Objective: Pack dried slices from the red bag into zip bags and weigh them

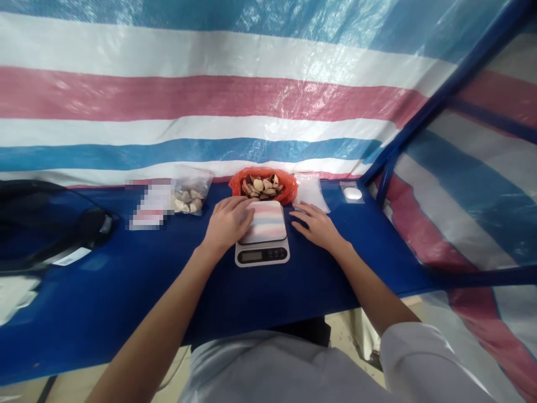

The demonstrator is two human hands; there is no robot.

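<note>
Head view: a digital scale (265,226) is flanked on the table (138,280) by the loosely spread left hand (225,222), laid without grip at its edge, and the splayed, empty right hand (318,225).

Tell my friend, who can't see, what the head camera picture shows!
A person's left hand is at the left edge of a white digital scale on a blue table, while the right hand is just off its right side. Behind the scale sits an open orange bag of shells between plastic bags, before a striped sheet.
</note>
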